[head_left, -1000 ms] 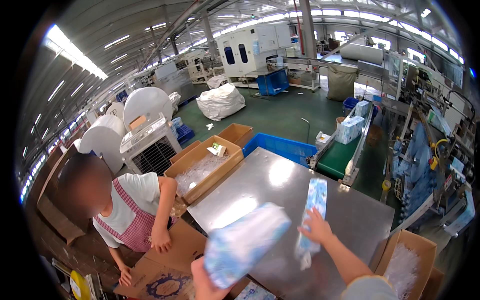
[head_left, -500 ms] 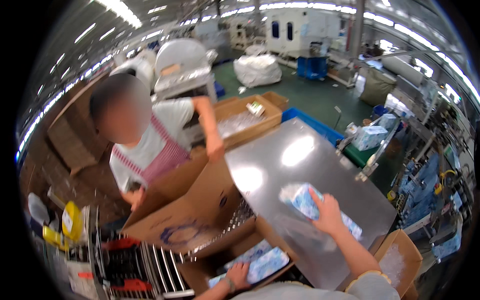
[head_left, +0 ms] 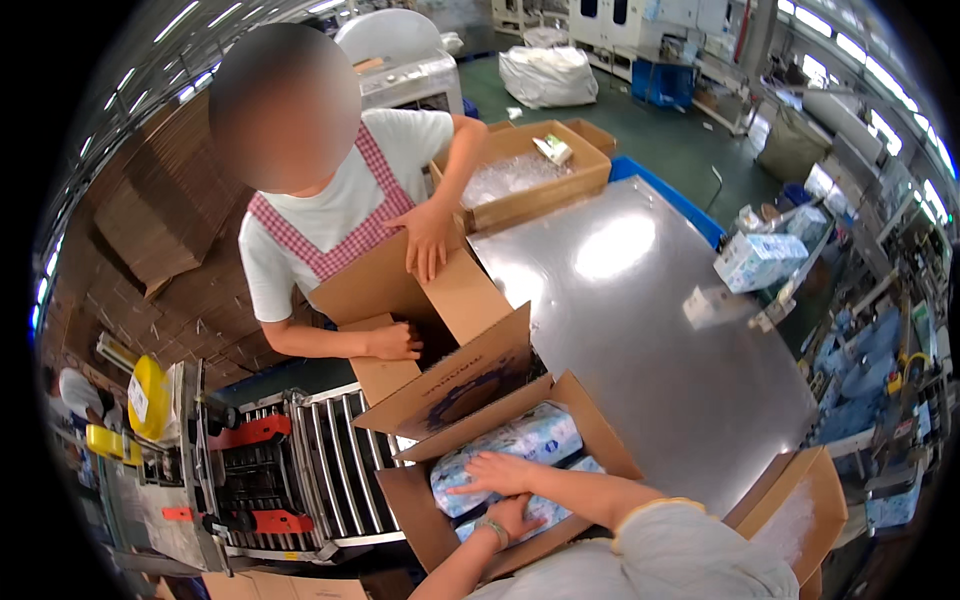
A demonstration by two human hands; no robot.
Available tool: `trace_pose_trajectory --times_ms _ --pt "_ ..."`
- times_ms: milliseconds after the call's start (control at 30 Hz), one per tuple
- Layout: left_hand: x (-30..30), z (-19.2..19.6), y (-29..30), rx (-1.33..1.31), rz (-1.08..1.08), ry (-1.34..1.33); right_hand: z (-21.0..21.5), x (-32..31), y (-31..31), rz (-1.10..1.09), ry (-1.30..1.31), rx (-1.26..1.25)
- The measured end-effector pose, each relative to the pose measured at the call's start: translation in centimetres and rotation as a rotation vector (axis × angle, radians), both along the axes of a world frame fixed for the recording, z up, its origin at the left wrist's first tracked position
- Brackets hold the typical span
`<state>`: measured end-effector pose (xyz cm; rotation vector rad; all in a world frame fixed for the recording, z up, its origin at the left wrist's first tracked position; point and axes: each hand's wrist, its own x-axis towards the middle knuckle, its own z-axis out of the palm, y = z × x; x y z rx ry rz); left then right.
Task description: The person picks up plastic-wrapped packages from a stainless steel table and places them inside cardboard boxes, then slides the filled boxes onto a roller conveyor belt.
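A roller conveyor (head_left: 300,470) lies far left; beside it an open cardboard box (head_left: 600,445) sits near the person, holding soft blue-white packs (head_left: 520,445); the left hand (head_left: 505,517) and right hand (head_left: 497,472) press flat on the packs, fingers spread, gripping nothing; the shiny tabletop (head_left: 640,330) stretches right.
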<state>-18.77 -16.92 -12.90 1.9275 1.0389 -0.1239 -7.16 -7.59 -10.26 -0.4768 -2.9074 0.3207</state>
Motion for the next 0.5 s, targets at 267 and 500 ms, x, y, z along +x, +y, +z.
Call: trace_pose_trajectory --times_ms 267,500 --pt "-0.4 2.4 5.6 0.216 -0.025 0.366 4.2 6.9 0.9 -0.476 -0.079 -0.262" --pt "0.5 -11.4 11.6 0.098 -0.256 0.566 14.7 36.7 -12.9 -1.676 0.147 0.163"
